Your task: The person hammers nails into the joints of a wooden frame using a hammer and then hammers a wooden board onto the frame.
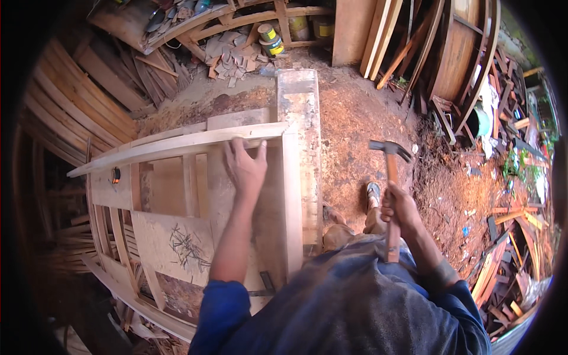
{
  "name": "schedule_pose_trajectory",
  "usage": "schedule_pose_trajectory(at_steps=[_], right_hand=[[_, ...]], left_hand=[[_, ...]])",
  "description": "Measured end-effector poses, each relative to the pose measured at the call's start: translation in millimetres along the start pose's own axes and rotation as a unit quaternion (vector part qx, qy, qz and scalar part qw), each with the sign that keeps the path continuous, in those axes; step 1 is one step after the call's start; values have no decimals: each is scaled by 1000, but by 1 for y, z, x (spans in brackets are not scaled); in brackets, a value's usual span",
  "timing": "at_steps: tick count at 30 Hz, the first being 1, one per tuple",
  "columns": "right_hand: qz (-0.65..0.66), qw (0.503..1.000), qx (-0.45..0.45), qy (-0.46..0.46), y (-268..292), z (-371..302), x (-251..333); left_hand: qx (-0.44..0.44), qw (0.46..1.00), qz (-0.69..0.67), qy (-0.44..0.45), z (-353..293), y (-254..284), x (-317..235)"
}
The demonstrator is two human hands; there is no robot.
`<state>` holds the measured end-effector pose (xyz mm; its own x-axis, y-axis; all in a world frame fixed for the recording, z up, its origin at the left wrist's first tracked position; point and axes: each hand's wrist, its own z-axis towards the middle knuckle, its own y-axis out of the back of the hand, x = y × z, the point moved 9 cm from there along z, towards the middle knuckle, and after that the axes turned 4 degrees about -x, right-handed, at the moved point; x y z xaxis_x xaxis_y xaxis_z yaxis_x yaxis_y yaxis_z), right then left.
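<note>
Spread left hand (245, 170) is probably steadying pale timber frame (291, 189); right hand (400, 206) is gripping brown-handled claw hammer (391, 168), likely needing aim.

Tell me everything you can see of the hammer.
The hammer has a dark, metal-looking head with a striking face toward picture left and a curved claw toward the right. Its straight, reddish-brown handle looks wooden. Held head-up right of the pale wooden frame, it is gripped around mid-handle by the right hand; the butt overlaps the dark shirt in view.
</note>
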<state>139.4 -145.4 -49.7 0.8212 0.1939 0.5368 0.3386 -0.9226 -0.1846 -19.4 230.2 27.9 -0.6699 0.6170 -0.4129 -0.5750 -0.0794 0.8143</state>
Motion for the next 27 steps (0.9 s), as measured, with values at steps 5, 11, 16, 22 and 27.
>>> schedule_pose_trajectory(at_steps=[5,11,16,22,27], right_hand=[[80,995,-44,-26,73,17,18],[89,995,-29,-23,79,28,42],[75,995,25,-64,63,53,48],[-212,966,148,3,-11,64,97],[-443,848,288,32,-94,104,158]], left_hand=[[131,939,-215,234,-56,-96,73],[104,931,-250,247,-58,-108,70],[123,939,-200,253,-52,-108,57],[119,946,-147,264,-61,-100,78],[144,953,-30,263,-49,-89,52]])
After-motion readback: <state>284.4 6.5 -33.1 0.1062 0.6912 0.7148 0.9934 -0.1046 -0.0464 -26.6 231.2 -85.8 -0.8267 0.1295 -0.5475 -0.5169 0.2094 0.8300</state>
